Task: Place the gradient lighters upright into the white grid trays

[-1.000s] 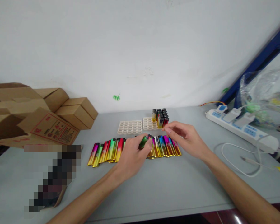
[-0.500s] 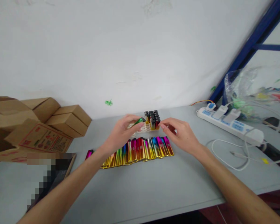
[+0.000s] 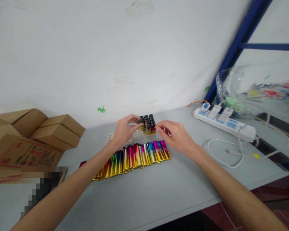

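Note:
My left hand (image 3: pixel 125 130) pinches a green and gold lighter (image 3: pixel 141 121) by its upper part, upright at the left side of a block of standing lighters (image 3: pixel 148 129). These have black tops and stand in a white tray with round holes (image 3: pixel 137 134). My right hand (image 3: pixel 175 133) is closed at the block's right front corner, fingertips against or very close to a red lighter there; whether they grip it is hidden. In front, a row of shiny lighters (image 3: pixel 137 157) in many colours lies flat, partly behind my left forearm.
Another white holed tray (image 3: pixel 110 138) shows behind my left wrist. Cardboard boxes (image 3: pixel 57 131) stand at the left. On the right are a white power strip (image 3: pixel 223 123) with plugs, a looped white cable (image 3: pixel 221 165) and a clear plastic bag (image 3: pixel 231 86). A white wall (image 3: pixel 110 64) rises behind.
My left hand has moved right with the green lighter, from over the tray to against the standing block, and the lighter is now upright. The right hand keeps its place by the block.

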A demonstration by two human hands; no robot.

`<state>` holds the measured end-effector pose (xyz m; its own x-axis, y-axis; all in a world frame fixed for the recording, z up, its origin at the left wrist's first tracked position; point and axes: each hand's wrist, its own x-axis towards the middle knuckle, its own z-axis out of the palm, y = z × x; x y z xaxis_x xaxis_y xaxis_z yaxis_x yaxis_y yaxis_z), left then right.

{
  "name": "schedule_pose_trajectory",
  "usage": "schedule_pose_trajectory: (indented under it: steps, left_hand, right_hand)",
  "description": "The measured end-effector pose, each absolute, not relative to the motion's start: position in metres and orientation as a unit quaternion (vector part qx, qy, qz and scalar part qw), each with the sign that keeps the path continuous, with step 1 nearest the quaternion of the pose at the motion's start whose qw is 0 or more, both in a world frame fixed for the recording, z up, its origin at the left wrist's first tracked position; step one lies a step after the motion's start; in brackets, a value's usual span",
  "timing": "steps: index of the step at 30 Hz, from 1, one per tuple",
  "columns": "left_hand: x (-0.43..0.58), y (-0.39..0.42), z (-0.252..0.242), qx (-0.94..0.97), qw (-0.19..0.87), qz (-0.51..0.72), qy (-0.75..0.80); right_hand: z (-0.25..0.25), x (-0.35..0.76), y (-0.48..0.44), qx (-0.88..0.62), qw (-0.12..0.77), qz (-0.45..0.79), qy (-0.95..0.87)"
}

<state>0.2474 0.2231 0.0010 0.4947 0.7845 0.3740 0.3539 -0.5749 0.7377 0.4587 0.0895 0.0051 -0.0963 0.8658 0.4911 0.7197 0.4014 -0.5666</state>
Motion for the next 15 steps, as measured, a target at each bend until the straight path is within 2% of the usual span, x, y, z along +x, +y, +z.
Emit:
schedule_pose_trajectory:
  steps: [4,8,15]
  left_hand:
    - [0.250,0.224,0.003,0.838,0.264,0.340,0.335]
    - [0.251,0.228,0.003,0.850,0.277,0.308,0.326]
    - [0.251,0.223,-0.001,0.832,0.285,0.325,0.347]
  right_hand:
    - [0.006,0.459,0.089,-0.552,0.379,0.101,-0.736]
    - [0.005,0.458,0.090,-0.552,0.336,0.123,-0.753]
    - [-0.004,0.465,0.092,-0.554,0.248,0.157,-0.779]
